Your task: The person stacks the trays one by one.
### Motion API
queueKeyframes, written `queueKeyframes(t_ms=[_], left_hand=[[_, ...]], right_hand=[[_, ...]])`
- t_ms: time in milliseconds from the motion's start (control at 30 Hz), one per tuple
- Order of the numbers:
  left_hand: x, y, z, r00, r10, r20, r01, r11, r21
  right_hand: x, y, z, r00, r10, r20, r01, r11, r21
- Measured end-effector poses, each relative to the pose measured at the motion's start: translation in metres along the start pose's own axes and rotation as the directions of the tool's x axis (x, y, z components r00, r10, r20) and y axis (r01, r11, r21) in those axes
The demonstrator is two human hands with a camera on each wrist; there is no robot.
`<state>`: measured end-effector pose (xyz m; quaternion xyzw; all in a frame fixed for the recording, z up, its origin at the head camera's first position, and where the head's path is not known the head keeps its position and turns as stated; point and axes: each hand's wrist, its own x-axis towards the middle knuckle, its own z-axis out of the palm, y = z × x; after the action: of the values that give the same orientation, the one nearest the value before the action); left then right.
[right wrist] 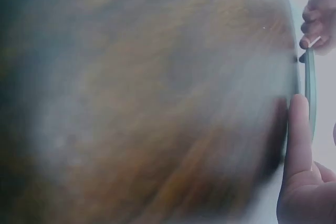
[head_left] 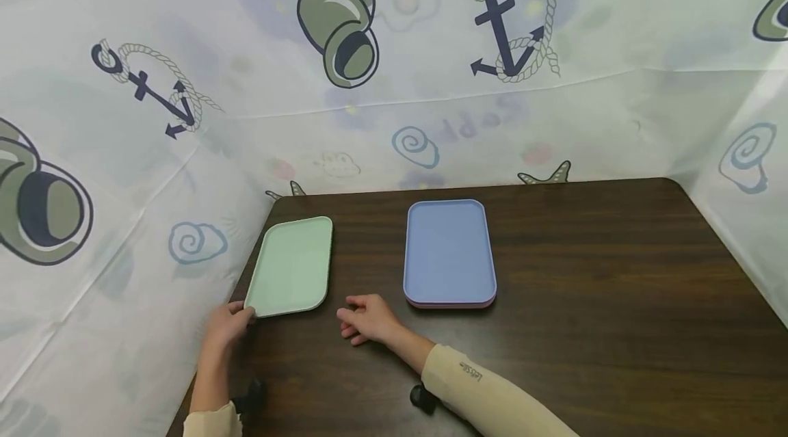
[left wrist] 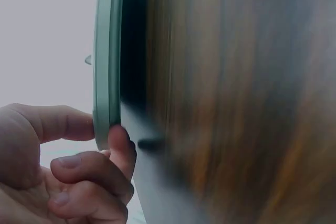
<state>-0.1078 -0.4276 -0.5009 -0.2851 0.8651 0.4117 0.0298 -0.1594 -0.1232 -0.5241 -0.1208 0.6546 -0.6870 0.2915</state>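
Observation:
My left hand [head_left: 228, 324] pinches the near left corner of a pale green tray [head_left: 292, 266], which is rectangular with rounded corners and a low rim. In the left wrist view the thumb is on one face of the green tray [left wrist: 107, 51] and a finger is on the other, while the other fingers curl beside it. The tray's held corner stands off the tabletop. My right hand [head_left: 369, 319] is to the right of the tray's near end, apart from it in the head view, with fingers loosely bent and nothing held. Its index finger [right wrist: 299, 135] looks extended in the right wrist view.
A blue tray [head_left: 449, 252] lies on a pinkish tray [head_left: 421, 305], stacked right of the green one. The dark wooden table [head_left: 615, 286] has edges at the left, back and right. Printed cloth [head_left: 394, 33] hangs behind and at both sides.

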Motion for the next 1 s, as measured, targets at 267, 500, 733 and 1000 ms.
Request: queueKeyframes(t_ms=[267,500,733,1000], left_hand=[[-0.017,0.004,0.021,0.996,-0.010,0.088,0.023,0.988,-0.152],[-0.030,0.012,0.029,0.991,0.005,0.132,0.033,0.957,-0.288],[-0.034,0.013,0.038,0.989,0.001,0.146,0.048,0.942,-0.332],[-0.038,0.014,0.041,0.986,0.009,0.166,0.050,0.935,-0.350]], right_hand=[[0.006,-0.002,0.005,0.998,-0.010,-0.059,0.012,1.000,0.025],[0.015,-0.001,0.006,0.994,0.016,-0.109,-0.008,0.997,0.081],[0.023,0.001,0.002,0.990,0.026,-0.137,-0.005,0.989,0.149],[0.028,0.001,-0.002,0.988,0.019,-0.154,0.006,0.987,0.163]])
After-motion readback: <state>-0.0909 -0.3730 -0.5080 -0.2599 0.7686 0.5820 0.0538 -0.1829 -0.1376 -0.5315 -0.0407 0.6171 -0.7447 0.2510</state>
